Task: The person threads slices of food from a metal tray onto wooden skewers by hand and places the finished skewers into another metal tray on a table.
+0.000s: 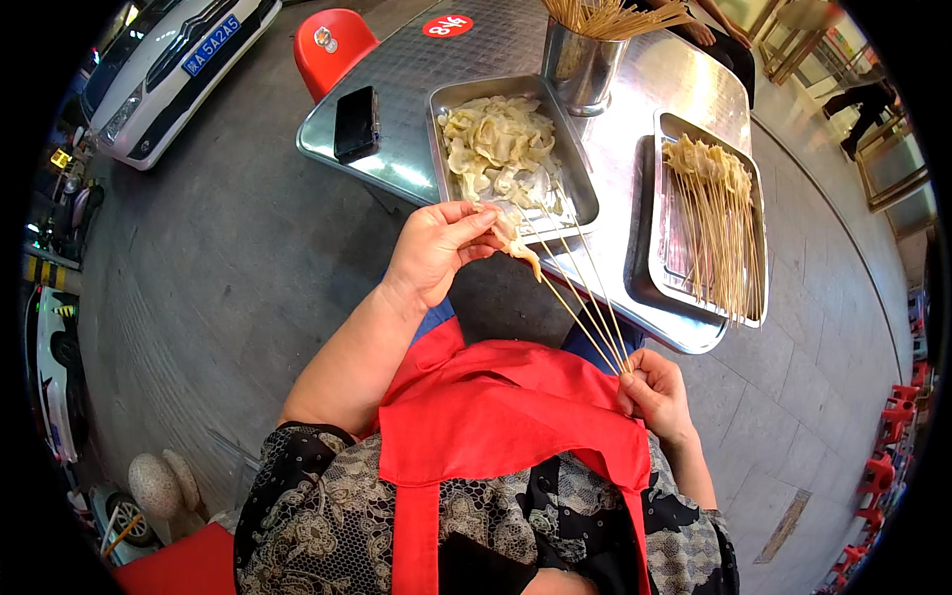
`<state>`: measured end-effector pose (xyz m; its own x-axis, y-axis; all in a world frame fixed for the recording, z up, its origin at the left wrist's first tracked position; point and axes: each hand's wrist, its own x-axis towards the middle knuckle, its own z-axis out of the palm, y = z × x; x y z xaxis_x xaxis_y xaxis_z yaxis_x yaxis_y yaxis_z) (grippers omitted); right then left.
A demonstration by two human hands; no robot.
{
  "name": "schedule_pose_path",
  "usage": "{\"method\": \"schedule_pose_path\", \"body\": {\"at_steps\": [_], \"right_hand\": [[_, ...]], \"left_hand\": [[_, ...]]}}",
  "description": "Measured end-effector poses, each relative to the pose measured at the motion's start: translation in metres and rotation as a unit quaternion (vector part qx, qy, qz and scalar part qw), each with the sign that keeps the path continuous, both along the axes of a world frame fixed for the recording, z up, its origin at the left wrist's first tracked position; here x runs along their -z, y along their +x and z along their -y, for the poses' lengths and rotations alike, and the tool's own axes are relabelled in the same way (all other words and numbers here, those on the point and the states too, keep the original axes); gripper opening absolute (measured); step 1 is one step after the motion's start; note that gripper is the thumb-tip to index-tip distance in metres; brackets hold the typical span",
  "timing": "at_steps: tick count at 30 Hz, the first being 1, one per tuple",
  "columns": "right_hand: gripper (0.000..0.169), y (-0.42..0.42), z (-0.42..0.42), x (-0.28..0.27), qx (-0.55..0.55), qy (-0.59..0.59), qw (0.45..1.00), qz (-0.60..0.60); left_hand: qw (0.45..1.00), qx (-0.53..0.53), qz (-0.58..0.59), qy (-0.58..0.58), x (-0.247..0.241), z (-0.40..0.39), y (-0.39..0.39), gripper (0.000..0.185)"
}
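Note:
My left hand (450, 245) pinches a pale, limp food piece (520, 245) at the near edge of a steel tray (436, 160). That piece hangs against the upper part of one of several thin wooden skewers (587, 301). My right hand (654, 390) grips these skewers by their lower ends, fanned out over my lap. Inside the tray lies a heap of similar pale, thin pieces (498, 134). To the right, a second steel tray (673, 275) holds many loaded skewers (714, 216) side by side, their food ends at the far side.
A steel canister (584, 67) of bare skewers (617, 15) stands behind the trays on the metal table (405, 97). A phone (357, 124) lies left of the first tray. Beyond are a red chair (335, 48), a parked white car (175, 67) and a seated person (718, 37).

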<state>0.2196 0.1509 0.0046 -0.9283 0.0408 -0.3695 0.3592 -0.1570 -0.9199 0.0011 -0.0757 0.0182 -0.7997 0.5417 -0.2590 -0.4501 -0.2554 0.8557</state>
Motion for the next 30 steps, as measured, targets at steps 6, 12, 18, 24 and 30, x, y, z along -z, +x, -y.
{"method": "schedule_pose_path", "body": {"at_steps": [6,12,18,24,30], "right_hand": [[0.011,0.001,-0.002,0.004,0.01,-0.017,1.0,-0.011],[0.01,0.001,-0.006,0.0,-0.003,0.004,1.0,-0.013],[0.01,0.0,-0.006,-0.008,-0.008,0.011,1.0,0.008],[0.01,0.001,-0.013,-0.009,-0.019,0.031,0.999,0.016],[0.009,0.002,-0.008,-0.011,-0.008,0.041,0.999,0.006]], "left_hand": [[0.997,0.045,0.044,0.052,0.0,0.003,-0.003,0.016],[0.998,0.058,0.002,0.025,0.0,0.001,0.001,0.019],[0.997,0.067,-0.035,0.011,-0.005,0.001,0.002,0.021],[0.993,0.085,-0.079,-0.018,-0.008,0.002,0.001,0.021],[0.992,0.083,-0.083,-0.036,-0.004,0.0,0.0,0.019]]}}
